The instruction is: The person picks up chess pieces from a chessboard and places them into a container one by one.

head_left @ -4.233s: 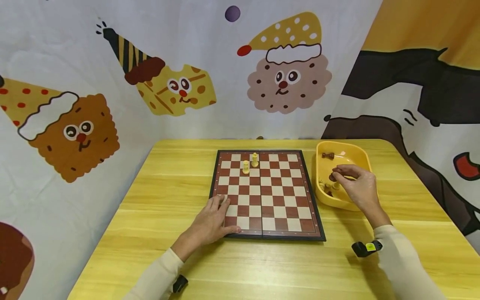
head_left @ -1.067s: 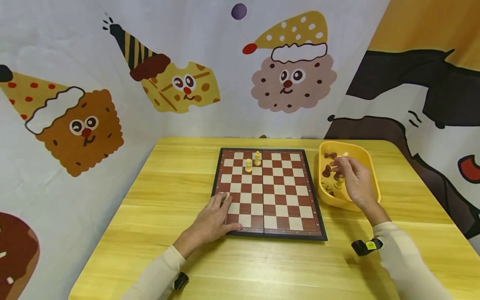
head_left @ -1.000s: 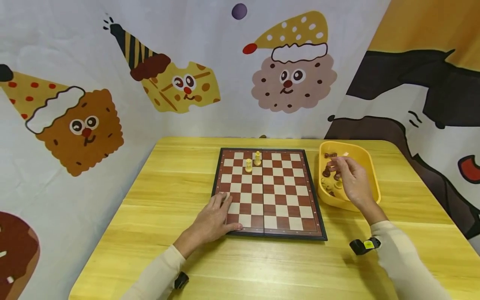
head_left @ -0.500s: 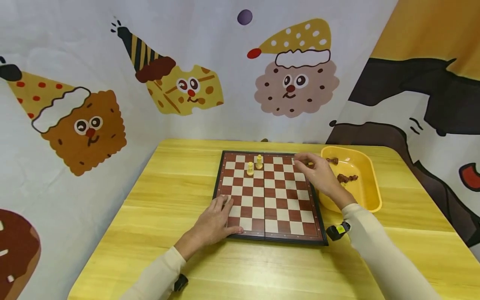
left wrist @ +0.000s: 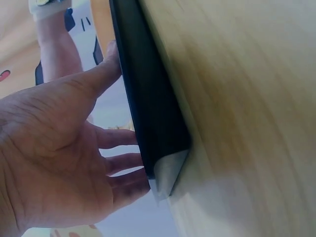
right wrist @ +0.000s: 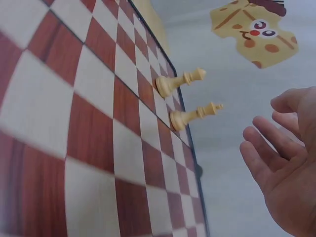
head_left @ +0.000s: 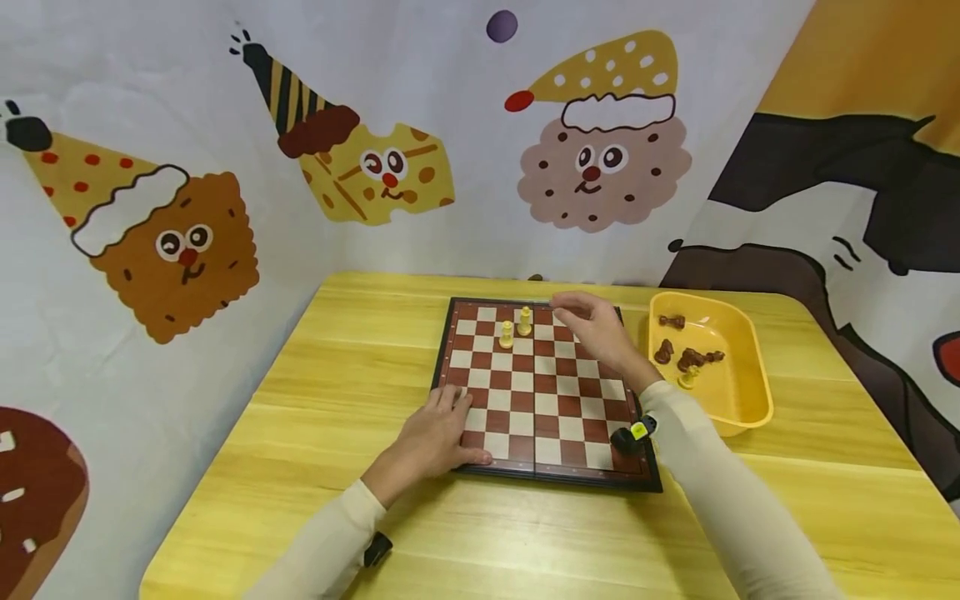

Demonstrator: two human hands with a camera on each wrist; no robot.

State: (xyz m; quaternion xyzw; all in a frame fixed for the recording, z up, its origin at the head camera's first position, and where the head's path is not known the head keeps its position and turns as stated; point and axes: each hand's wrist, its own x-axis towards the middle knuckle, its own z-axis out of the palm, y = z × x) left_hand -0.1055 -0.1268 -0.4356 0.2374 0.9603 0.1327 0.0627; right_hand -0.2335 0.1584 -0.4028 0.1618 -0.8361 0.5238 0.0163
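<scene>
A checkered chessboard [head_left: 546, 405] with a black rim lies on the table. Two cream chess pieces stand on its far left half: a king [head_left: 525, 322] and, nearer, a second piece [head_left: 507, 335] with a pointed top. My right hand [head_left: 600, 333] hovers above the board's far edge, right of the king. In the right wrist view its fingers [right wrist: 261, 148] are loosely bent, apart from both pieces, with nothing between them. My left hand [head_left: 431, 437] rests at the board's front left corner, thumb on the near edge and extended fingers touching the left side.
Right of the board stands a yellow tray [head_left: 757, 367]. Several dark brown chess pieces [head_left: 690, 360] and a cream piece [head_left: 687, 378] lie in it. A printed cloth [head_left: 420, 258] hangs behind the wooden table [head_left: 322, 358].
My right hand has moved left from the tray to above the board. The dark piece it pinched earliest was let go in the tray. The left hand stays at the board's corner.
</scene>
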